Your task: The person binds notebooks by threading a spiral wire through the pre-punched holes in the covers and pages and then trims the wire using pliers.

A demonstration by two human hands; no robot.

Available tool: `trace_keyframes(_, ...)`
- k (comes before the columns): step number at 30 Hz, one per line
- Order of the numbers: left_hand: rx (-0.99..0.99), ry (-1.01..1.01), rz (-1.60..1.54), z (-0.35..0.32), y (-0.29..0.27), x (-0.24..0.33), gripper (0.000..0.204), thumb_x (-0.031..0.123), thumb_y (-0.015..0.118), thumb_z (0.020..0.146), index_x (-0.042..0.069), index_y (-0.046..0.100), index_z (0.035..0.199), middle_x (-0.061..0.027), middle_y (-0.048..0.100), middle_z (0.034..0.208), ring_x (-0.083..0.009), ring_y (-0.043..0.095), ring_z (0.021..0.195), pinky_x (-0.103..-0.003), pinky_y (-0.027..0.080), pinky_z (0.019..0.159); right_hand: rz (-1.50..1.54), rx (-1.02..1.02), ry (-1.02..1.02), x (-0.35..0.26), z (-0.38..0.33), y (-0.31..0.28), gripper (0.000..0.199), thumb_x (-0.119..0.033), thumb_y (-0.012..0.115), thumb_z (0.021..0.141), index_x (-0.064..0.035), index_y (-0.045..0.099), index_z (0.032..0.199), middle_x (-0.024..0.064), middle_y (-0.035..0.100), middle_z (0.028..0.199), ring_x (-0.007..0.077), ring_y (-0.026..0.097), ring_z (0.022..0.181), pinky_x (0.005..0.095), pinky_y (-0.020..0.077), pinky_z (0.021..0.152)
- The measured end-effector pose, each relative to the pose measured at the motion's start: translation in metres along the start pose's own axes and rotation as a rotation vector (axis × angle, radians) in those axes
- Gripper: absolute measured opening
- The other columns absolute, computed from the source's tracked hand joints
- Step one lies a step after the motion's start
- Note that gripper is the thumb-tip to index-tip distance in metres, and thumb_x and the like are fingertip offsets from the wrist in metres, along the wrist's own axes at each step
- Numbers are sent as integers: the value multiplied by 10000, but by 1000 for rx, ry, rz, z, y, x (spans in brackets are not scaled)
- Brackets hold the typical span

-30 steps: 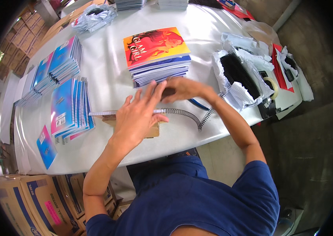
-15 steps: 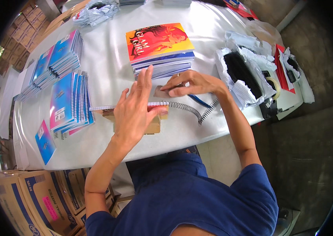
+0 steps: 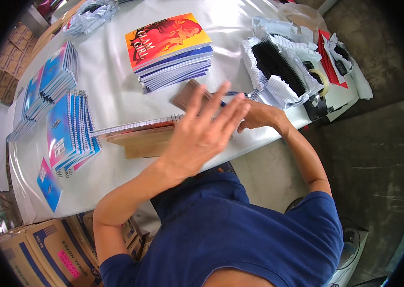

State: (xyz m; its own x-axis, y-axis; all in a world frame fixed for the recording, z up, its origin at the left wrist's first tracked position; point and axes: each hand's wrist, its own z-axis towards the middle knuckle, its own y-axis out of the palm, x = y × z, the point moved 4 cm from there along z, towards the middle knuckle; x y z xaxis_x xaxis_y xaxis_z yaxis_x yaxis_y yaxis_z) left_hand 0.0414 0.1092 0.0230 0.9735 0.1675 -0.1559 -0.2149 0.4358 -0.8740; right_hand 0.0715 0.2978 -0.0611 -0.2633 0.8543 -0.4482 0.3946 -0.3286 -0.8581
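Observation:
My left hand is flat with its fingers spread, lying over the right end of a notebook with a wire spiral along its far edge. The notebook rests on a wooden block on the white table. My right hand sits just right of the left, fingers curled around the spiral's end; the left hand hides much of it. A small brown board lies just behind the hands.
A stack of notebooks with a red-orange cover stands at the back. Blue-covered spiral notebooks fan out at the left. Black spiral coils in white paper wrapping lie at the right. Cardboard boxes stand below the table.
My left hand has slid to the right along the notebook, closer to my right hand. The view has shifted, so the table appears higher and farther left.

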Motion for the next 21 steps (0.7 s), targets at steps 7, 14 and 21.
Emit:
trace_keyframes(7,-249,-153,108,42,44,3,838,76,696,747,126,336,1502,-167,468,1436,-401,392,1355,-593,250,1119,183,167,-80,-5,-16,-69,335,-145,776,755,30,684,1025,181,681,924,343,627,879,396,480,806)
trace_keyframes(14,-135,-210,-13,77,39,-34,671,305,701,835,143,436,1429,-110,593,1252,-326,631,1041,-438,537,783,255,338,-158,5,-33,-108,408,-288,714,845,35,652,1087,157,648,971,333,583,830,415,455,813)
trace_keyframes(21,-540,-408,-212,99,32,-54,541,414,553,954,148,463,1416,-147,689,1038,-308,690,862,-444,562,648,659,723,-99,27,-33,-98,299,-247,580,988,26,629,1100,25,601,859,103,521,805,265,442,762)
